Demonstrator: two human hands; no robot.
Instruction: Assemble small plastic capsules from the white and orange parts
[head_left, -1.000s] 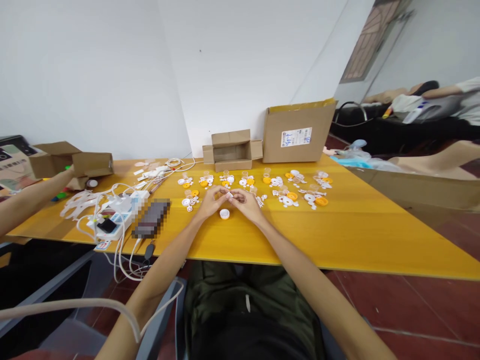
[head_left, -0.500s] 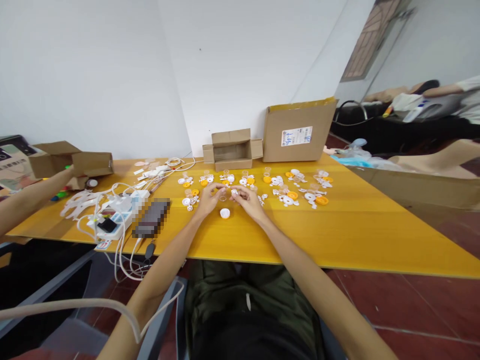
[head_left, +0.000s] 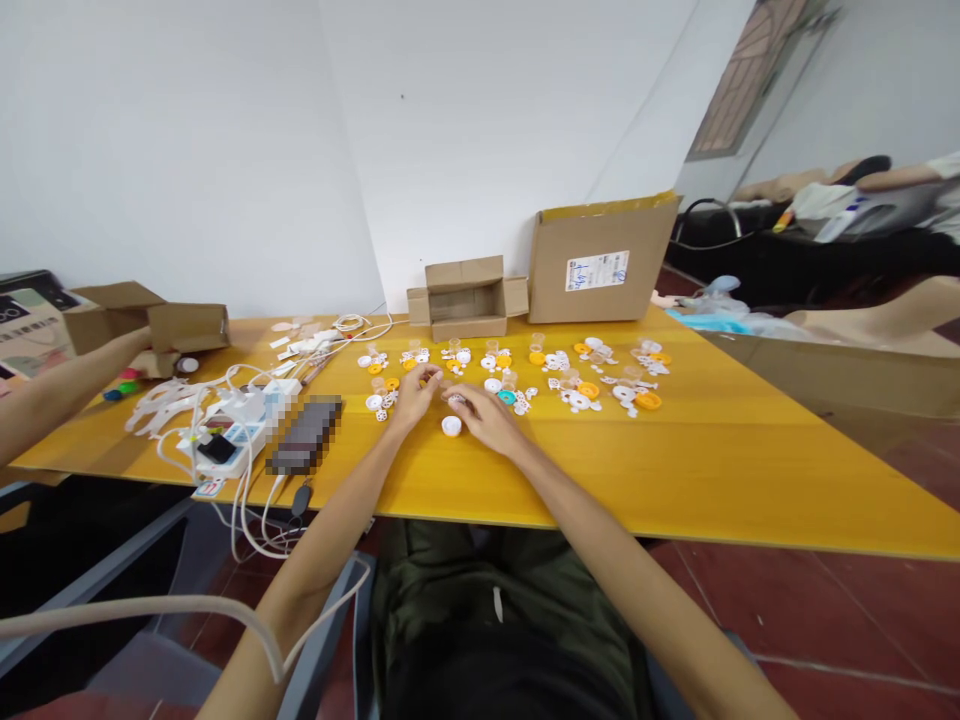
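My left hand (head_left: pixel 417 396) hovers over the middle of the table, thumb and fingers pinched; what they hold, if anything, is too small to make out. Beside it my right hand (head_left: pixel 487 418) is closed on a small white openwork plastic piece (head_left: pixel 456 399), partly hidden by the fingers. Just below the hands, a white round cap (head_left: pixel 451 426) sits on the table. Behind my right hand lie a teal ring (head_left: pixel 507 398), a white disc (head_left: pixel 492 385) and small white pieces (head_left: pixel 523 402).
Piles of white and orange parts (head_left: pixel 577 395) with clear cups spread across the table (head_left: pixel 720 480). Behind stand an open small carton (head_left: pixel 466 312) and a large box (head_left: pixel 600 262). At left are a phone (head_left: pixel 306 435), a power strip (head_left: pixel 251 430), cables and another person's arm (head_left: pixel 67 395).
My right hand has moved left and slightly down with the white piece, closer to my left hand. The teal ring behind it now shows. The other person's arm has shifted slightly.
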